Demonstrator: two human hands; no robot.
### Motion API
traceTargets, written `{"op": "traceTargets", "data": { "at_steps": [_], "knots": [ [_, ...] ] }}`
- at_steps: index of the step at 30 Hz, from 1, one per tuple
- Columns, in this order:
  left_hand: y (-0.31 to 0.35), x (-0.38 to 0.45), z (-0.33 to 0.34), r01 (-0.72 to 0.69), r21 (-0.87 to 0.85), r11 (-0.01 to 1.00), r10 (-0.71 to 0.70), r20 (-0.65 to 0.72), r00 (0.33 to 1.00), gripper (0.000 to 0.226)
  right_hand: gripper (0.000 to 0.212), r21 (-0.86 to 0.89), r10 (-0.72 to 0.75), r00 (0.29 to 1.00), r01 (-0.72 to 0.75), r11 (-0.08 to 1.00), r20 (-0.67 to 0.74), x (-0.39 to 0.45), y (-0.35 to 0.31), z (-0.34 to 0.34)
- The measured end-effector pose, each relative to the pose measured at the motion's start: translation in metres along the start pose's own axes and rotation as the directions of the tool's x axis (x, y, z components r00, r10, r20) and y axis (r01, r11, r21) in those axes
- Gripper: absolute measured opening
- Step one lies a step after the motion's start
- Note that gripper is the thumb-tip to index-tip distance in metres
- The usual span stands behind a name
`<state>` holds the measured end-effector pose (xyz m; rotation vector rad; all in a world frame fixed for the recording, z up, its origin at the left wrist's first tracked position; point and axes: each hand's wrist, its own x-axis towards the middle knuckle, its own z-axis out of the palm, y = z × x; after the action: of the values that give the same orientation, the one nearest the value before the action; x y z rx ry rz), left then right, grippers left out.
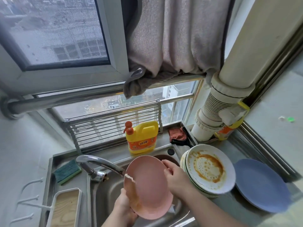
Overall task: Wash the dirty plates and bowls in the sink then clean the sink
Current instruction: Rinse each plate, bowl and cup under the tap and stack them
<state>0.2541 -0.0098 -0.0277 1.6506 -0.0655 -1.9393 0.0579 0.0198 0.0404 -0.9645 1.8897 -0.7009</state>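
Observation:
I hold a pink plate [147,187] tilted over the steel sink [105,199], under the faucet [98,163], whose water strikes the plate's left rim and washes brown sauce down it. My left hand [124,205] grips the plate's lower left edge from below. My right hand [175,176] holds its right edge, fingers curled over the rim. A stack of white plates [211,171], the top one smeared with orange-brown sauce, sits on the counter right of the sink. A blue plate [262,185] lies further right.
A yellow dish soap bottle [141,138] stands behind the sink. A green sponge [67,172] lies on the left ledge, with a white-rimmed wooden tray [65,208] nearer me. A red rag [177,133], a drying rack [113,126] and a large white pipe [211,115] are at the back.

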Motion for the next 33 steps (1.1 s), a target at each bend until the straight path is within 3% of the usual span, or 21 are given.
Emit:
{"op": "traceTargets", "data": {
  "at_steps": [3, 8, 11, 15, 18, 21, 24, 27, 33],
  "knots": [
    [-0.004, -0.012, 0.01, 0.108, -0.085, 0.99, -0.103, 0.058, 0.993, 0.044, 0.04, -0.157, -0.116, 0.993, 0.11, 0.981, -0.027, -0.006, -0.011, -0.013],
    [-0.011, -0.013, 0.017, 0.182, -0.135, 0.974, -0.168, 0.107, 0.98, 0.046, 0.042, -0.242, -0.217, 0.973, 0.192, 0.951, -0.082, -0.02, -0.02, -0.019],
    [-0.017, -0.005, 0.007, 0.199, -0.095, 0.975, -0.186, 0.132, 0.974, 0.051, 0.043, -0.216, -0.113, 0.991, 0.094, 0.972, -0.074, -0.019, -0.013, -0.018],
    [-0.018, -0.008, -0.011, 0.22, 0.048, 0.974, -0.225, 0.164, 0.96, 0.045, 0.031, -0.048, 0.111, 0.988, -0.117, 0.992, -0.106, -0.01, 0.007, -0.011],
    [-0.013, -0.011, -0.028, 0.201, 0.091, 0.975, -0.213, 0.146, 0.966, 0.041, 0.029, 0.165, 0.32, 0.947, -0.322, 0.932, 0.039, -0.008, 0.023, 0.001],
    [-0.005, -0.014, -0.043, 0.169, 0.128, 0.977, -0.177, 0.058, 0.982, 0.044, 0.031, 0.129, 0.375, 0.917, -0.392, 0.911, 0.134, -0.008, 0.041, 0.014],
    [0.004, -0.009, -0.057, 0.119, 0.16, 0.98, -0.125, 0.026, 0.992, 0.069, 0.026, 0.141, 0.382, 0.906, -0.409, 0.902, 0.185, -0.006, 0.047, 0.029],
    [0.017, -0.006, -0.066, 0.056, 0.228, 0.972, -0.052, -0.025, 0.998, 0.08, 0.019, 0.124, 0.362, 0.906, -0.394, 0.911, 0.221, -0.003, 0.048, 0.042],
    [0.035, -0.008, -0.074, -0.191, 0.393, 0.9, 0.232, -0.059, 0.971, 0.062, 0.016, 0.175, 0.372, 0.884, -0.43, 0.886, 0.284, 0.013, 0.046, 0.071]
  ]
}}
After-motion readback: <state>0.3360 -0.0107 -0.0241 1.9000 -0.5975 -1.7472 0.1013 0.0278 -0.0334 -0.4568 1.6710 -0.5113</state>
